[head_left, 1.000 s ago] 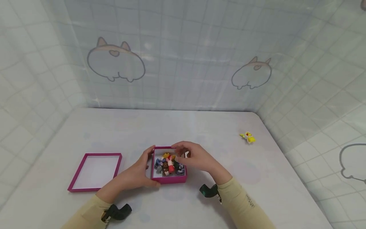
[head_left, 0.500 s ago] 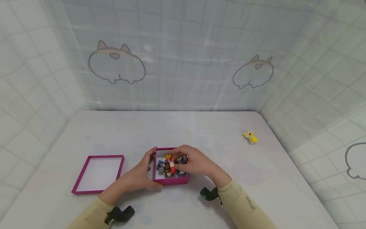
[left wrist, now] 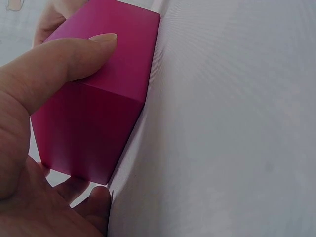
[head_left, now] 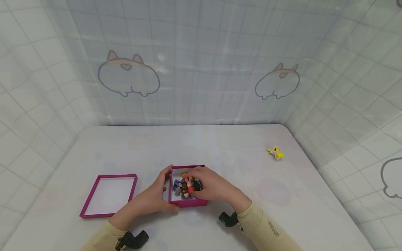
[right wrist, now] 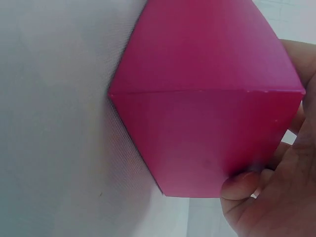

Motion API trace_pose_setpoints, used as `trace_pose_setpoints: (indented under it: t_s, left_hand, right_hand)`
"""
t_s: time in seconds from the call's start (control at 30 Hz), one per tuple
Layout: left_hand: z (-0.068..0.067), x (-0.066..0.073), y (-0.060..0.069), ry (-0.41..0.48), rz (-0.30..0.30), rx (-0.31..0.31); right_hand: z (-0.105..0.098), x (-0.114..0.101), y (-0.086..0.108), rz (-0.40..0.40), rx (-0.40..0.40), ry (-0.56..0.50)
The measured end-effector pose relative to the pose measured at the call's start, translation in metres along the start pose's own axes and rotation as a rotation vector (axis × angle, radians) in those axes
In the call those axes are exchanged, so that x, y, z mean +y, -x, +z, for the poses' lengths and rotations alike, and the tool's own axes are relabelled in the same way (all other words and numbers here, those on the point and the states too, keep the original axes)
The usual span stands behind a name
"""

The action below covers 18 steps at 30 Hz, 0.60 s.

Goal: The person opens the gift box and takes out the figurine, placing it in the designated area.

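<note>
A magenta box (head_left: 190, 203) with a white inside stands on the table in front of me, packed with several small figurines. Among them I make out a pink and red piglet figurine (head_left: 190, 188), a brown one (head_left: 184, 188) and a blue-grey one (head_left: 177, 184). My left hand (head_left: 153, 197) holds the box's left end, thumb (left wrist: 96, 52) on the near wall and the other fingers round the end. My right hand (head_left: 218, 184) reaches over the right wall, thumb and fingers down among the figurines. Whether it pinches one is hidden. Some of its fingers (right wrist: 242, 185) curl outside by the right wall.
A shallow white lid with a magenta rim (head_left: 134, 188) lies to the left, partly behind my left forearm. One yellow and white figurine (head_left: 277, 153) lies far right on the pale tablecloth. Tiled-pattern curtains (head_left: 201, 69) close in the back and both sides.
My right hand has come down from above the box's right side into it, over the figurines. The left hand keeps its hold on the box. The head view has shifted slightly.
</note>
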<state>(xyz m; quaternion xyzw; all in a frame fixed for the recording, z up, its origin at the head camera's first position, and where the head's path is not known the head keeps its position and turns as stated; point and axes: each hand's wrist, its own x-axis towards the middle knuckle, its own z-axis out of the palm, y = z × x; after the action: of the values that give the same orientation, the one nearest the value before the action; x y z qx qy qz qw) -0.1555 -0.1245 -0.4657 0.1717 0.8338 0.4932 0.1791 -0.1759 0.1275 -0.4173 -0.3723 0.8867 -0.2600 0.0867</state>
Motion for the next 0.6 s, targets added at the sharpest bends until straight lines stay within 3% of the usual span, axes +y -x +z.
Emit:
trace_pose_setpoints:
  t_s: [0.37,0.6]
  left_hand:
    - [-0.0016,0.0006,-0.0005,0.008,-0.017,-0.010]
    - [-0.0014,0.0019,0.0007,0.010,-0.024,-0.013]
  right_hand:
    - [0.0018,-0.0029,-0.0016,0.041,0.002,0.019]
    - [-0.0039,0.0007,0.0021,0.081,0.072,-0.108]
